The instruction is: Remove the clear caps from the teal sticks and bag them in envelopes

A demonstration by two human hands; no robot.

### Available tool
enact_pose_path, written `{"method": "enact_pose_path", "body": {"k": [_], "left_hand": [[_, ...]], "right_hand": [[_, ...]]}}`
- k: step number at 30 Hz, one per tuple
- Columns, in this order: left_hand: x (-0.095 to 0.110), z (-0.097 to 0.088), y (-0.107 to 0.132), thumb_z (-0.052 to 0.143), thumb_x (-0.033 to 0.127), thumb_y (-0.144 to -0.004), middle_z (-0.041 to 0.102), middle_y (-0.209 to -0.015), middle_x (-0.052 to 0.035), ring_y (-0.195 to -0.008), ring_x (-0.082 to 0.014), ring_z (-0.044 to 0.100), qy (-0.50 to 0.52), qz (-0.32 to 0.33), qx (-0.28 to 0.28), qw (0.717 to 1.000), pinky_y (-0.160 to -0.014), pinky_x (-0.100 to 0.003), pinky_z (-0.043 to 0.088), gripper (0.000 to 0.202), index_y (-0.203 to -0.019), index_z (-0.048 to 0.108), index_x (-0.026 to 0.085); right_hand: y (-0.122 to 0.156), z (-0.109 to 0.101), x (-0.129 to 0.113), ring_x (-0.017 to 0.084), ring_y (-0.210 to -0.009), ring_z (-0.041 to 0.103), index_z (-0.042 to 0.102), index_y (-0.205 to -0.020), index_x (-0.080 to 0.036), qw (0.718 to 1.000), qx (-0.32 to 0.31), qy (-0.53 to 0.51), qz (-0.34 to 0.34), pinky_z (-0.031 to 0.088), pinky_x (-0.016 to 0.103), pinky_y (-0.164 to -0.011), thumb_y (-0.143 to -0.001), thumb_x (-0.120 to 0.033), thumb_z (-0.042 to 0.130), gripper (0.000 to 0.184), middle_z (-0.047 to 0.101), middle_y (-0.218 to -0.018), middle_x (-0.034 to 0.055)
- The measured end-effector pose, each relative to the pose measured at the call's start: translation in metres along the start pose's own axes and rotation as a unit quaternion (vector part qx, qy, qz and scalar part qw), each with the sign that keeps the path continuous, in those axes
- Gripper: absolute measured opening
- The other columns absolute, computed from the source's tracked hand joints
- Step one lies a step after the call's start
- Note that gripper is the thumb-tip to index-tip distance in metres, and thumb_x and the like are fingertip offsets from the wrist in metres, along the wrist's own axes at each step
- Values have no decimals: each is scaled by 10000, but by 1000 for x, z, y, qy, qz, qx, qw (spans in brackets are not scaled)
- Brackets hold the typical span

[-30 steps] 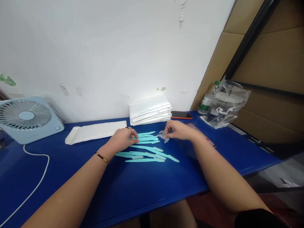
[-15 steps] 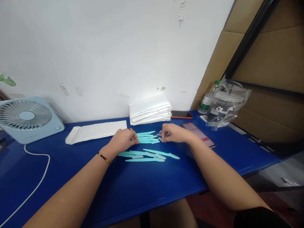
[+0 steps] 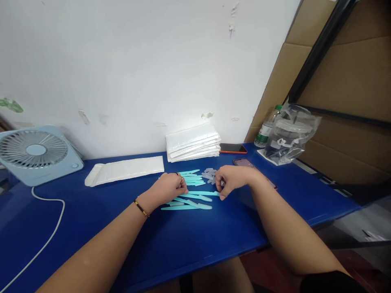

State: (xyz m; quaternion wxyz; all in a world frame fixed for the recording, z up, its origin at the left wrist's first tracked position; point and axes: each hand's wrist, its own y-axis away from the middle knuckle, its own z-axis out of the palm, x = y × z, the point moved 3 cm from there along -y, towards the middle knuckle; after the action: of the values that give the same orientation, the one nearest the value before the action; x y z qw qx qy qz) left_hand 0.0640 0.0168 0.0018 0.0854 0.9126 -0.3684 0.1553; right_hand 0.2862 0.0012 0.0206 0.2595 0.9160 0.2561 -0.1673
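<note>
Pinched at either end, fingers closed, a slim teal stick spans from left hand to right hand at mid blue table; pale, flat, tapered, it lies among loose sticks, greyish caps behind

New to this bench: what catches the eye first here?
Pale teal sticks lie scattered on the bright blue table, with the left hand and right hand at the ends of one stick. Behind, white pouches are stacked at the wall; a fan stands far left.
</note>
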Motion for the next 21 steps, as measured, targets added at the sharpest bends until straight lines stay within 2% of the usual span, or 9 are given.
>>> {"method": "enact_pose_path", "body": {"k": [3,6,9,13,15,18,21], "left_hand": [[-5,-6,1,494,377,-810,645,-755,3,-677,-141,564,-20,-5,18,1000,-631,-248,360,248,-723,663,218],[-14,-15,2,500,371,-798,632,-770,1,-658,-142,556,-48,-24,42,998,-641,-257,358,234,-735,669,223],[-26,-24,5,502,382,-784,619,-773,-1,-668,-149,548,-74,-51,65,994,-643,-261,353,232,-737,668,226],[-33,-31,11,577,498,-705,604,-817,2,-718,-156,554,-55,-66,72,994,-629,-248,358,294,-818,677,245],[-28,-29,12,609,537,-667,596,-820,8,-717,-151,551,-43,-43,39,997,-614,-241,355,326,-823,687,261],[-20,-21,13,622,507,-670,598,-776,15,-681,-142,536,-41,-24,-11,999,-583,-238,337,264,-760,694,269],[-16,-15,11,610,451,-701,606,-745,17,-644,-133,524,-34,-34,-23,999,-564,-239,327,209,-725,687,258]], "right_hand": [[-5,2,-2,155,-647,575,699,-719,-172,1000,12,8,3,374,231,-559,-609,-341,721,203,663,-696,10],[-6,-3,-1,155,-666,578,696,-715,-179,997,74,21,-8,369,227,-558,-649,-307,684,145,669,-733,17],[-5,-11,7,165,-699,583,697,-695,-181,988,147,40,25,377,228,-572,-653,-286,678,115,675,-770,31],[0,-18,9,168,-729,587,698,-712,-176,970,232,44,57,393,233,-610,-653,-276,682,117,679,-794,41],[-1,-14,-1,157,-729,587,700,-718,-181,974,225,28,21,395,226,-613,-675,-283,666,116,677,-803,34],[-6,-2,-22,146,-711,581,706,-720,-185,985,163,18,-46,387,218,-587,-668,-353,685,178,668,-797,26],[-15,11,-37,151,-696,571,705,-709,-175,989,123,45,-65,369,222,-564,-636,-411,713,247,654,-762,32]]}}
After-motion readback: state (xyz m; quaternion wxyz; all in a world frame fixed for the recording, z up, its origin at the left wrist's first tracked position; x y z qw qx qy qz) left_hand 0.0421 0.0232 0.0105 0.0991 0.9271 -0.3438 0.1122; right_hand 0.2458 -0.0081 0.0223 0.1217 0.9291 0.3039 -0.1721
